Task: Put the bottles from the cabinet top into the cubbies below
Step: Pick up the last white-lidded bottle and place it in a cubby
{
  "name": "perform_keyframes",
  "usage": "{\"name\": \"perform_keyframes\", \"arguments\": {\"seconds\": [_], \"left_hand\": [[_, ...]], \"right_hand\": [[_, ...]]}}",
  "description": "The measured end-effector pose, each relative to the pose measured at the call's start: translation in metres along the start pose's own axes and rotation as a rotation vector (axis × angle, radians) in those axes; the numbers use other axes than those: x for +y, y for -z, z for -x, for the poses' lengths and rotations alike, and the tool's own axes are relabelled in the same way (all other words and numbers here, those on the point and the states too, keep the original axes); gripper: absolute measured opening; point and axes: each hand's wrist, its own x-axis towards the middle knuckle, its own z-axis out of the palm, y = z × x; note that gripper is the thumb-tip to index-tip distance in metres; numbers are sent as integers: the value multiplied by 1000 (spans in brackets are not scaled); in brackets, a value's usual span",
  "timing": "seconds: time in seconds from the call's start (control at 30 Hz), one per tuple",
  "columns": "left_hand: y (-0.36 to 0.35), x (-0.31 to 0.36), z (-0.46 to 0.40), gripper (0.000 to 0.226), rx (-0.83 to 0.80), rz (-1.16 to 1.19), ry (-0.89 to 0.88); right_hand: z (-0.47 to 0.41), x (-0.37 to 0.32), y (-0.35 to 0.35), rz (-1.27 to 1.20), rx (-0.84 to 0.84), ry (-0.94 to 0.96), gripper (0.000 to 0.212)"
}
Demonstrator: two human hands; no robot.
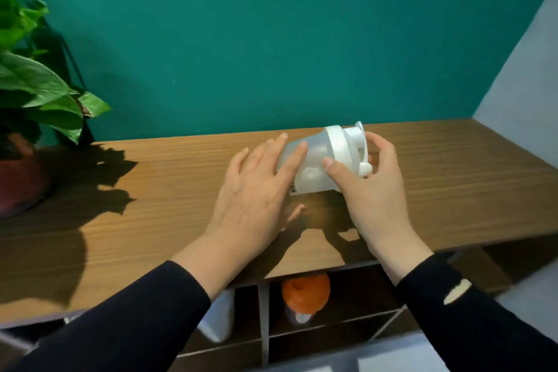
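Note:
A frosted shaker bottle with a white lid point(320, 157) is tilted over, lid pointing right, just above the wooden cabinet top point(151, 184). My left hand point(259, 190) lies against its body from the left, fingers spread over it. My right hand point(371, 187) grips it at the lid end, thumb on the body. In the cubbies below, a bottle with an orange lid point(305, 296) stands in the middle cubby, and a white bottle point(219, 320) shows in the cubby to its left, partly hidden by my left sleeve.
A leafy potted plant point(33, 84) in a dark red pot stands at the left end of the cabinet top. A green wall runs behind, a grey wall at the right. A lower row of cubbies point(317, 347) shows below.

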Motion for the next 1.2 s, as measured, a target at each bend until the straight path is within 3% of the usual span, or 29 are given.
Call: {"name": "perform_keyframes", "arguments": {"seconds": [0.07, 0.13, 0.23, 0.33, 0.43, 0.57, 0.73, 0.9, 1.0, 1.1, 1.2], "left_hand": [[16, 16, 1, 100, 10, 65, 4], [31, 30, 2, 103, 36, 290, 85], [52, 52, 10, 97, -28, 864, 217], [63, 75, 24, 89, -228, 1105, 147], [55, 95, 39, 88, -354, 1087, 43], [28, 129, 70, 92, -314, 863, 66], [-14, 167, 98, 81, -508, 1094, 244], [-67, 179, 102, 70, -624, 1359, 458], [-100, 182, 100, 67, -684, 1310, 620], [-116, 184, 86, 30, -706, 1196, 699], [-127, 185, 76, 40, -739, 1072, 678]], "right_hand": [[23, -22, 12, 6, 15, 24, 87], [40, -32, 31, -70, -16, 38, 94], [59, -31, 65, -316, -230, -6, 105], [81, -24, 92, -457, -470, -132, 100], [105, -14, 116, -382, -427, -157, 88], [126, 12, 130, -187, -215, -105, 63], [148, 103, 129, -97, -176, -432, 104], [145, 161, 122, -36, -266, -583, 107], [130, 183, 111, -17, -233, -600, 94], [112, 196, 103, -2, -215, -614, 81], [98, 207, 99, 43, -231, -625, 62]]}}
